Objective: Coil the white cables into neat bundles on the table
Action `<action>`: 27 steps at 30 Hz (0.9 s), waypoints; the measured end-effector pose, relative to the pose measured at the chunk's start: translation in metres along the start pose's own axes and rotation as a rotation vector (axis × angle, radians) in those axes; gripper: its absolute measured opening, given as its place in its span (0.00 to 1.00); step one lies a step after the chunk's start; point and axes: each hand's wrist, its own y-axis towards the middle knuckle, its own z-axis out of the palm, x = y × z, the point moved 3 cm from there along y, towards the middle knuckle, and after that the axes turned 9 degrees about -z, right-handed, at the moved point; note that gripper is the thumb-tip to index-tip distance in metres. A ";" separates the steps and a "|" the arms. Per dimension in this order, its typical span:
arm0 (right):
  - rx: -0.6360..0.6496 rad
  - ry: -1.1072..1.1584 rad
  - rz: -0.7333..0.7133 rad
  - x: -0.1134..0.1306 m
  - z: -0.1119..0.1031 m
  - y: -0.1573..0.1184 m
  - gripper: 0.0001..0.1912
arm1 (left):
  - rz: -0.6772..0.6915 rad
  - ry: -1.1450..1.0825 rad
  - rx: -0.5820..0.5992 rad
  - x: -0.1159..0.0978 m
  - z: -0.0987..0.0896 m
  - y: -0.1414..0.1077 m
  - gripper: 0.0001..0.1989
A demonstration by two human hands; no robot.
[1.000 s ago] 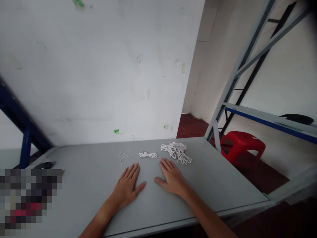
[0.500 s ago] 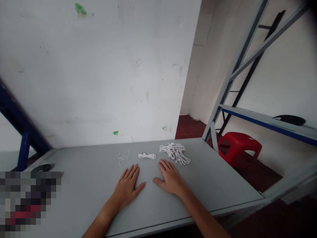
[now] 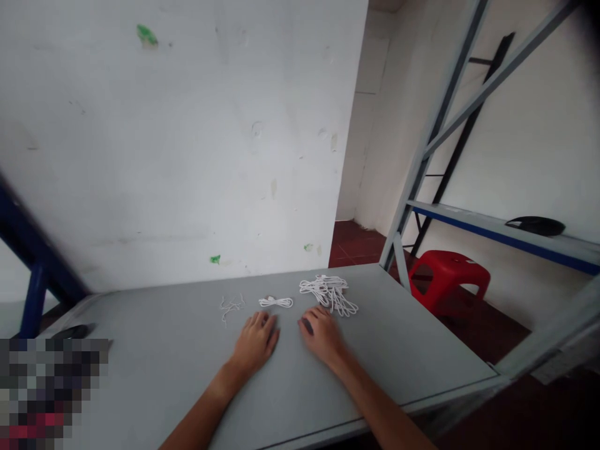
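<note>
Left hand [image 3: 255,342], right hand [image 3: 322,337] – fingers [image 3: 257,320] curled, empty, on grey surface [image 3: 398,337]; thin strands [image 3: 232,306], white cord coil [image 3: 275,302] ahead; tangled cord bundle [image 3: 328,295] at right fingertips, perhaps touching.

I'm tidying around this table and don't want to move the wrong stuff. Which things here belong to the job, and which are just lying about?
Belonging: left hand, nearest the coiled white cord and thin loose white string; right hand, nearest the tangled heap of white cord.

Lying about: black object on the grey table; red plastic stool; metal shelving rack.
</note>
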 end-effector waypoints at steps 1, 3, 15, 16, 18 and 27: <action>-0.040 -0.005 0.007 -0.003 -0.001 0.001 0.09 | 0.009 -0.006 0.000 -0.001 0.005 0.008 0.13; -0.128 -0.023 0.018 -0.009 -0.004 0.002 0.11 | 0.017 -0.018 -0.008 -0.003 0.015 0.026 0.13; -0.159 -0.357 0.289 -0.063 -0.012 0.016 0.18 | -0.134 0.047 0.020 0.012 0.046 0.082 0.16; -0.130 -0.376 0.267 -0.063 -0.011 0.021 0.19 | -0.125 0.041 0.031 0.011 0.045 0.079 0.15; -0.059 -0.409 0.220 -0.063 -0.008 0.030 0.20 | -0.096 0.025 0.051 0.008 0.041 0.071 0.15; 0.147 -0.504 0.116 -0.072 0.001 0.041 0.15 | 0.010 -0.069 0.131 -0.011 0.015 0.025 0.14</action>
